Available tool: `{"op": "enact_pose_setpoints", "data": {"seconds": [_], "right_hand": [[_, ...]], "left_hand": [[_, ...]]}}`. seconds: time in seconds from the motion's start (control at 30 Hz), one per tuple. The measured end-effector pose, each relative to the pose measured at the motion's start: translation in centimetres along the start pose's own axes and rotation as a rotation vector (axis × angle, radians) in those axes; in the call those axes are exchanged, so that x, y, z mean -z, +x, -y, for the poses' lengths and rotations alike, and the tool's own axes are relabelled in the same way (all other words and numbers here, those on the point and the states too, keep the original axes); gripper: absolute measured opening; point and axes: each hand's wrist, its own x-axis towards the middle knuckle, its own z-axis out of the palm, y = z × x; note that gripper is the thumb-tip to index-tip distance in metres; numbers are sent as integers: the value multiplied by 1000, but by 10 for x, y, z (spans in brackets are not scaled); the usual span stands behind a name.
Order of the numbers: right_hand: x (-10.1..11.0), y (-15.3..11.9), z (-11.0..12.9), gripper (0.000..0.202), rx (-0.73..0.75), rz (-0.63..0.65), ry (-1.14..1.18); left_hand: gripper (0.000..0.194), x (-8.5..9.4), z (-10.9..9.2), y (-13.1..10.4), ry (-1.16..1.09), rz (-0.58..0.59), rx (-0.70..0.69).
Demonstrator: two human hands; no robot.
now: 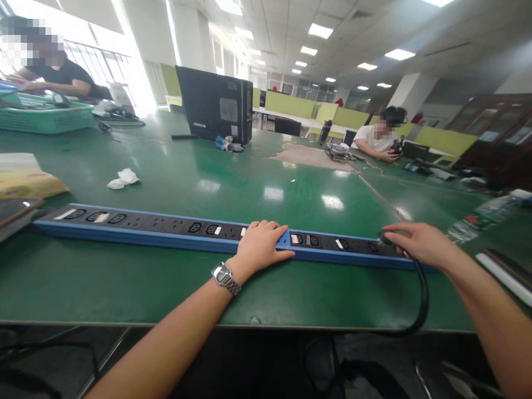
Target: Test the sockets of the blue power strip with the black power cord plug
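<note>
A long blue power strip (137, 230) with a row of black sockets lies across the table in front of me. My left hand (260, 244), with a metal watch (224, 277) on its wrist, rests over the strip's middle, fingers on the far side and thumb toward the right, gripping it. Near the right end, my right hand (415, 241) pinches a dark plug (386, 238) at the sockets; the fingers partly hide it, and I cannot tell whether it is fully seated. A thick black cable (423, 293) curves from beneath that hand over the table's front edge.
On the green table (166, 288) stand a black computer case (216, 105) and a green basket (45, 116). Crumpled tissue (123, 178) lies behind the strip. To the right is a plastic bottle (486, 216). Two people (376, 141) sit across the table, one left, one right.
</note>
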Motion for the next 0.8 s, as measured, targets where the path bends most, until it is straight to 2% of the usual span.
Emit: {"op": "enact_pose_setpoints", "data": {"seconds": [0.13,0.2,0.27,0.47,0.6,0.63,0.7,0.77,0.8], "right_hand": [[-12,14,-62,54,-42,-15,35],[-16,15,-78,54,-21,-39,62],[-17,14,-83,55,6,-38,78],[-22,13,-68,57,32,62,32],[-16,17,-63,45,-1,42,-62],[-13,17,-60,40,-20,5,-89],[-10,12,-45,34,-81,-177,-142],[-15,2,-13,36,-101,-395,-149],[-21,-5,9,38,-63,-443,-123]], "left_hand": [[61,0,0,0,-3,5,0],[60,-1,0,0,0,-2,-1],[60,-1,0,0,5,-10,-3],[60,-2,1,0,7,-15,-8],[60,0,2,-1,-7,-14,-10],[61,0,2,-1,-15,-21,-10],[67,0,-1,-1,-37,-50,-14],[77,0,-8,1,-78,-111,-17],[80,0,-13,2,-107,-149,-34]]}}
